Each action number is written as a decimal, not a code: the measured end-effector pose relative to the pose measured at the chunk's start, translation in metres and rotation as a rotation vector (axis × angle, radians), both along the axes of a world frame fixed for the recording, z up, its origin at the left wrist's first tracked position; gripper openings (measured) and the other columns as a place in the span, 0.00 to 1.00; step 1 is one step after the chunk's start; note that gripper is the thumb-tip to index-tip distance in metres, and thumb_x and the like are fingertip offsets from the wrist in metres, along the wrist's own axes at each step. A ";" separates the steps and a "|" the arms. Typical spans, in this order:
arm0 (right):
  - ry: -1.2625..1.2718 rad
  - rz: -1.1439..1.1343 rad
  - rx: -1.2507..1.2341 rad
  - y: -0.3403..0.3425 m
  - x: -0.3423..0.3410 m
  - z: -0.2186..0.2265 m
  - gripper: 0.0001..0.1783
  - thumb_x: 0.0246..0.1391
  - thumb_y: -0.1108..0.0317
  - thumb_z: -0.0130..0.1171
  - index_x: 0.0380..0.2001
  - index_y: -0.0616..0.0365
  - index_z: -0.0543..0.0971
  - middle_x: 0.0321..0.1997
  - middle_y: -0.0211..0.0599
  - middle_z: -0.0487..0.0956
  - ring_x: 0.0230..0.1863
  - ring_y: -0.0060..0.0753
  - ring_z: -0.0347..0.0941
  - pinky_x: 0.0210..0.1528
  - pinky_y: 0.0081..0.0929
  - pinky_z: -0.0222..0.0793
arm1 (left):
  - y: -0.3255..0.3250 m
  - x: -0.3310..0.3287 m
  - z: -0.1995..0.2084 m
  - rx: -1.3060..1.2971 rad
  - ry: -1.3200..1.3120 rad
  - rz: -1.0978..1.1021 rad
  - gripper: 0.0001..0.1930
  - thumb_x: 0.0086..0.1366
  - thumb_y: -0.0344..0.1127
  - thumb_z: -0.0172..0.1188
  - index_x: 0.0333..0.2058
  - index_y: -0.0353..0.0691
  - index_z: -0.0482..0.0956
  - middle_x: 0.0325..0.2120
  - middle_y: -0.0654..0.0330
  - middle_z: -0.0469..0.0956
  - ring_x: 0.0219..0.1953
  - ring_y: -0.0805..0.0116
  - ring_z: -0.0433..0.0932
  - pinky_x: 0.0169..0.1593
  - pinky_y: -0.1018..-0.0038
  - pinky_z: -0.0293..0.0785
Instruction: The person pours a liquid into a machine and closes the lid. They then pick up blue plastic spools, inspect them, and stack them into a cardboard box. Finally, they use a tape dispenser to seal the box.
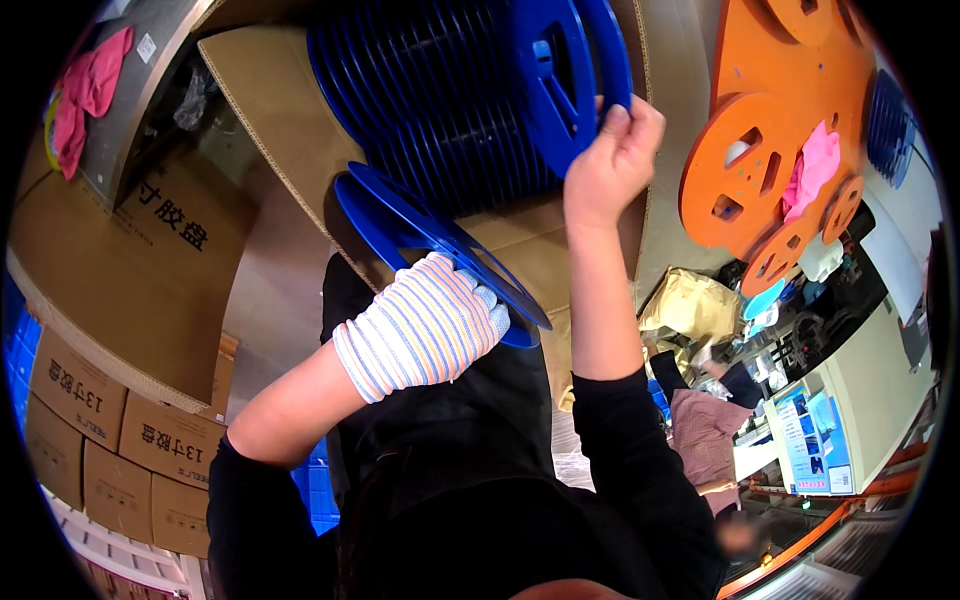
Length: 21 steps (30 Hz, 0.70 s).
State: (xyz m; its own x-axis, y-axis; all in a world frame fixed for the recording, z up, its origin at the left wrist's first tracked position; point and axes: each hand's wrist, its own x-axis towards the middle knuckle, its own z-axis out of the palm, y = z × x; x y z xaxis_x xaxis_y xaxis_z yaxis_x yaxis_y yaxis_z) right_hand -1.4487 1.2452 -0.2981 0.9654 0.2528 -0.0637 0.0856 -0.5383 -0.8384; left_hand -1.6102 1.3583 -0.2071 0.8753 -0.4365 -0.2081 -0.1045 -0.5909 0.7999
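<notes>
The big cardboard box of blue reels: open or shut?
Open: the cardboard box has its flap folded back, exposing a packed row of blue reels.

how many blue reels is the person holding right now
2. The gloved left hand holds one blue reel by its edge below the open carton. The bare right hand grips another blue reel at the stack inside; that stack's reels are too tightly packed to count.

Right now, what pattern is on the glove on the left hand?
The glove is white with thin orange and blue stripes, seen best in the head view.
</notes>
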 end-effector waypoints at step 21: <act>0.799 0.528 0.085 -0.144 -0.078 0.112 0.35 0.62 0.40 0.44 0.50 0.66 0.74 0.54 0.49 0.75 0.60 0.51 0.68 0.62 0.39 0.61 | -0.045 0.034 0.024 -0.067 0.002 -0.039 0.05 0.48 0.38 0.58 0.22 0.44 0.76 0.20 0.59 0.76 0.23 0.59 0.76 0.29 0.67 0.71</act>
State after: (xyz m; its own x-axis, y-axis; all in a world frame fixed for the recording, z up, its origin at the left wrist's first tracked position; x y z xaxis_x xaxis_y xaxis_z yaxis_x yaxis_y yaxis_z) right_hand -1.5267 1.1010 -0.1859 0.4052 0.6764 -0.6151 -0.3139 -0.5290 -0.7885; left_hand -1.5766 1.3136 -0.1836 0.8570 -0.4832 -0.1792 -0.1243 -0.5313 0.8380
